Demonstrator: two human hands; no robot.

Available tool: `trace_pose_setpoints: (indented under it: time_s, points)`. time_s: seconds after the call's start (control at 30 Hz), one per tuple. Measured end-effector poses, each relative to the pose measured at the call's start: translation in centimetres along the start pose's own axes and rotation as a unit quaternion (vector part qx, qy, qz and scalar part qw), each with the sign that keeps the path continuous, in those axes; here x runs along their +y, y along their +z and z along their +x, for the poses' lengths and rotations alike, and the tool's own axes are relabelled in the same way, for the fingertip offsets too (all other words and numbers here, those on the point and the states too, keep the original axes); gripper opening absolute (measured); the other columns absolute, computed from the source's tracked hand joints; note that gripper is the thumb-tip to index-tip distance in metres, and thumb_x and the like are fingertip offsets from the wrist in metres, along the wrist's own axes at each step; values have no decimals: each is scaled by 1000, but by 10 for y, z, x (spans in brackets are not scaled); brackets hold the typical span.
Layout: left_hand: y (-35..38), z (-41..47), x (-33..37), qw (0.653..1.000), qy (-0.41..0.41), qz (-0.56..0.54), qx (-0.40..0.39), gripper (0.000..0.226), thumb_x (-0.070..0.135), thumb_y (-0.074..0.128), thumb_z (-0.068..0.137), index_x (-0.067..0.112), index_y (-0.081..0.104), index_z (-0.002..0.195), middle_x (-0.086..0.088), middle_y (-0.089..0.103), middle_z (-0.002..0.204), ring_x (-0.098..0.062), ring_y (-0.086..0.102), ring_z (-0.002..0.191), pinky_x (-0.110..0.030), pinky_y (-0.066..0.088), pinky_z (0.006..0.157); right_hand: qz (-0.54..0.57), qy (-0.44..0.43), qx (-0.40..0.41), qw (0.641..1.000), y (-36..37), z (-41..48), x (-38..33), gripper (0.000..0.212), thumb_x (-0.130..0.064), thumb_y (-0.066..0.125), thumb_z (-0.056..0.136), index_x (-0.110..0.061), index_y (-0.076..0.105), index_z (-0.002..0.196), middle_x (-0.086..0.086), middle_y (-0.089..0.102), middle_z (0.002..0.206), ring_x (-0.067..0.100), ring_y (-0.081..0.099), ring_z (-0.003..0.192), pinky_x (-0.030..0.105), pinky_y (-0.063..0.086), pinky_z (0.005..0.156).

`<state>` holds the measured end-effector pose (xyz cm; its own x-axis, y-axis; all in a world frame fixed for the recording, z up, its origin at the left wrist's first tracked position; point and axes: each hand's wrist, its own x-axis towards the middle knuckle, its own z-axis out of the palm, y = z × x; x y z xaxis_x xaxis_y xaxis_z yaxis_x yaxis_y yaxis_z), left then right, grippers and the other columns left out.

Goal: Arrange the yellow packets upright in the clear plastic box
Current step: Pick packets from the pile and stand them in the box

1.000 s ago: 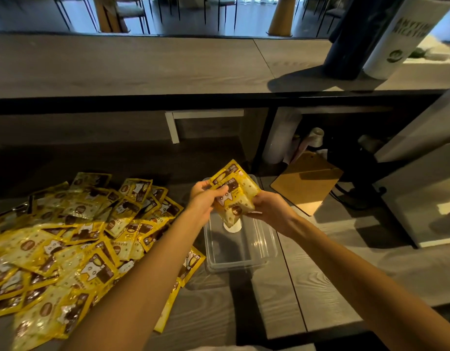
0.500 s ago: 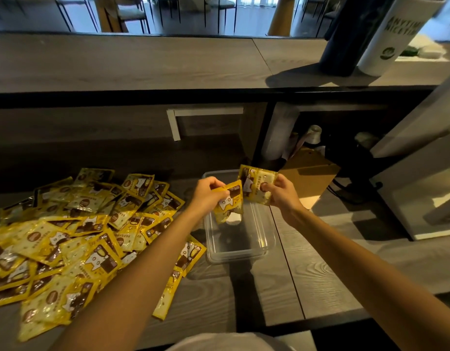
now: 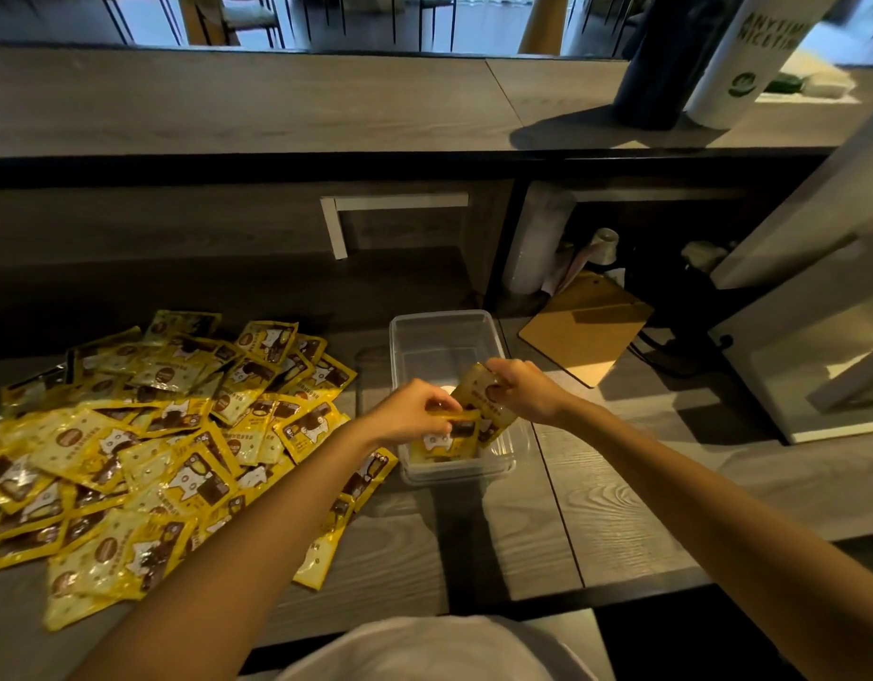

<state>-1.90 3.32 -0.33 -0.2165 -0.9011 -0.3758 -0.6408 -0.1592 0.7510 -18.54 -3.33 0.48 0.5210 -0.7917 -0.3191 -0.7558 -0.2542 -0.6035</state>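
A clear plastic box (image 3: 444, 331) sits on the grey wooden counter, just right of a big heap of yellow packets (image 3: 144, 435). My left hand (image 3: 412, 412) pinches the top edge of one yellow packet (image 3: 444, 442) that stands upright inside the box at its near end. My right hand (image 3: 525, 393) grips a second yellow packet (image 3: 491, 410), tilted, also down inside the box right beside the first. The far half of the box holds nothing that I can see.
A brown clipboard (image 3: 586, 326) lies right of the box. Behind it are a stack of clear cups (image 3: 537, 238) and small items in a dark recess. A raised shelf (image 3: 277, 105) carries a dark cylinder and a white roll (image 3: 749, 56). A white appliance (image 3: 817, 336) stands at the right.
Both hands held the packets together above the box, then separated them, one in each hand. Now both packets have come down into the near end of the box.
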Motion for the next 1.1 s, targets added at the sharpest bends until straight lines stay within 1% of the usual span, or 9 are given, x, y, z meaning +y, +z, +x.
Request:
trace_pose_setpoints:
  time_s: [0.1, 0.2, 0.33, 0.4, 0.5, 0.67, 0.8, 0.93, 1.1]
  points:
    - [-2, -1, 6, 981, 14, 194, -22, 36, 9, 62, 85, 18, 63, 120, -2, 62, 100, -17, 59, 91, -19, 44, 69, -16, 11, 1, 1000, 2, -1, 1, 30, -3, 47, 92, -3, 52, 122, 20, 58, 123, 33, 57, 115, 42, 52, 92]
    - [-4, 4, 11, 978, 8, 204, 37, 41, 3, 56, 83, 21, 60, 120, -10, 63, 110, -27, 61, 99, -33, 50, 73, 7, -6, 21, 1000, 2, -2, 0, 45, 1, 46, 91, -11, 38, 134, 21, 54, 128, 36, 54, 118, 47, 51, 94]
    - [-21, 8, 17, 980, -44, 74, 178, 23, -2, 57, 81, 14, 59, 97, -9, 59, 94, -24, 58, 89, -33, 47, 70, -1, -17, 94, 995, -2, -3, 4, 31, 3, 43, 91, -9, 56, 117, 21, 60, 116, 35, 60, 108, 45, 54, 88]
    - [-31, 6, 16, 967, -74, -91, 227, 20, -2, 60, 82, 14, 53, 91, -6, 57, 91, -19, 57, 85, -31, 49, 69, -10, 2, 104, 994, -5, -4, 6, 25, 2, 45, 91, -1, 68, 101, 19, 63, 112, 33, 61, 104, 43, 53, 90]
    - [-34, 0, 12, 918, -86, -319, 221, 17, -2, 56, 87, 13, 51, 91, -5, 61, 92, -13, 62, 79, -25, 53, 62, 94, 15, 38, 995, -8, -8, -1, 26, -1, 48, 90, 0, 68, 106, 13, 61, 111, 25, 59, 103, 34, 50, 90]
    - [-24, -6, 2, 878, -76, -440, 173, 22, -10, 52, 87, 12, 52, 84, -7, 62, 89, -18, 64, 82, -24, 58, 59, 241, 29, 33, 969, -7, -7, -18, 21, -22, 61, 88, -5, 67, 98, -5, 61, 85, 4, 57, 79, 14, 45, 66]
    - [-22, -11, 1, 934, -78, -320, 134, 25, -7, 61, 82, 11, 55, 98, -6, 63, 96, -19, 61, 95, -22, 54, 72, 267, 41, 94, 958, -7, 0, -20, 17, -13, 69, 82, 0, 65, 91, 1, 64, 84, 7, 61, 78, 18, 50, 66]
    - [-26, -10, 9, 976, -13, -176, 126, 39, 9, 73, 77, 17, 55, 110, 0, 59, 103, -14, 58, 97, -24, 52, 78, 171, 10, 86, 981, -9, -1, -24, 10, -12, 73, 77, -7, 64, 79, 1, 63, 79, 12, 62, 78, 20, 52, 65]
    - [-18, -3, 15, 982, 18, 24, 186, 18, 14, 75, 75, 14, 59, 81, 4, 58, 77, -14, 56, 80, -24, 46, 62, 36, -35, 79, 996, -10, -7, -22, 14, -15, 73, 78, -3, 69, 83, 5, 63, 82, 13, 60, 75, 21, 51, 65]
